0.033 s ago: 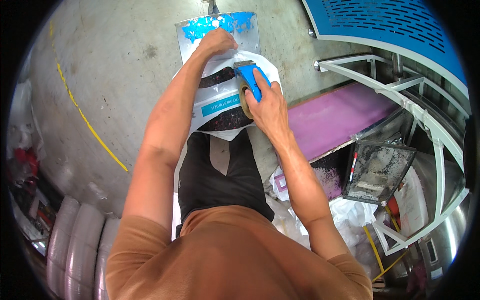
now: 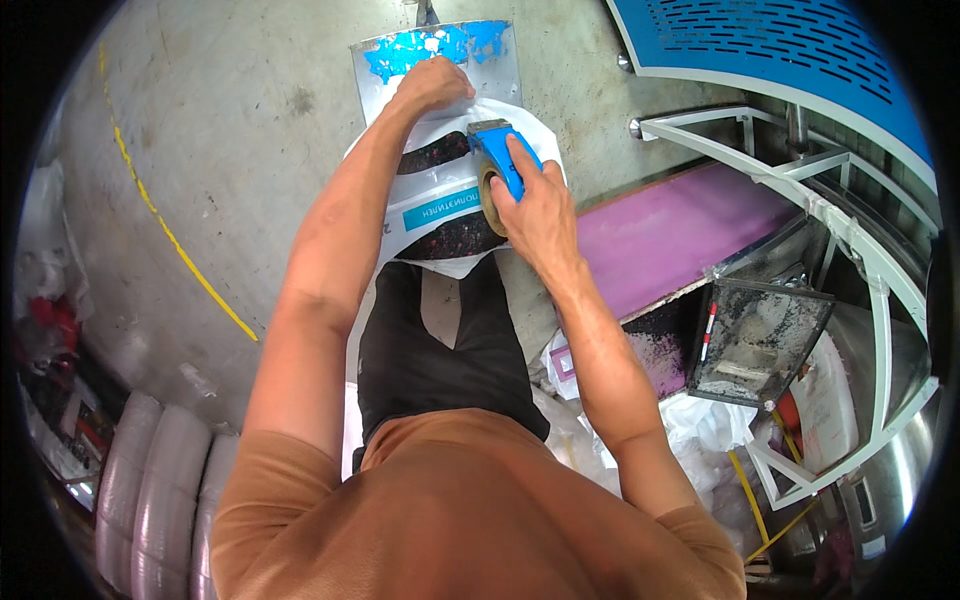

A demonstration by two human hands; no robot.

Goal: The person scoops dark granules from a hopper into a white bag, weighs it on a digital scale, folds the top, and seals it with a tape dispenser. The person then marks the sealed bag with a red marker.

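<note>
A white plastic bag (image 2: 424,187) with dark stripes and a blue label lies in front of me, just beyond my legs. My right hand (image 2: 535,207) grips a blue tape dispenser (image 2: 499,150) with a roll of brownish tape (image 2: 488,200), its metal head resting over the bag's right part. At the far edge of the bag, my left hand (image 2: 433,84) is closed with curled fingers; whatever is between them is hidden. Beyond that hand sits a metal plate (image 2: 505,70) with peeling blue film.
On the right are a pink-purple board (image 2: 680,225), a grimy dark-framed panel (image 2: 758,342) and a white metal frame (image 2: 800,170) below a slotted blue surface (image 2: 760,45). Wrapped rolls (image 2: 165,490) stand at lower left. A yellow line (image 2: 170,240) crosses the concrete floor.
</note>
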